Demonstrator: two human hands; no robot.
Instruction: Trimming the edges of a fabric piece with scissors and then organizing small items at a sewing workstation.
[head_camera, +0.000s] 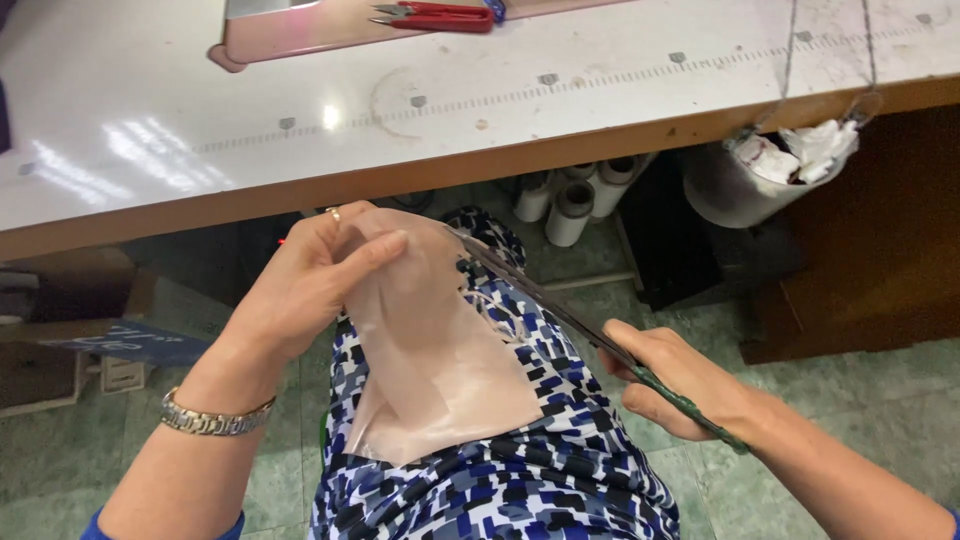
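Note:
My left hand (310, 280) pinches the upper edge of a thin, pale pink piece of fabric (440, 370) that drapes down over my lap, which is covered in blue, black and white patterned cloth (540, 470). My right hand (680, 380) grips the green handles of a long pair of scissors (540, 295). The blades point up and left, and their tips reach the fabric's right edge near its top. A ring and a metal watch are on my left hand and wrist.
A white worktable (150, 130) with a wooden edge spans the top. Red thread snips (435, 15) lie on a pink tray (290, 35) there. A bucket of scraps (770, 175) hangs under the table's right side, white thread cones (575, 200) stand on the green floor, and cardboard boxes (70, 330) sit at left.

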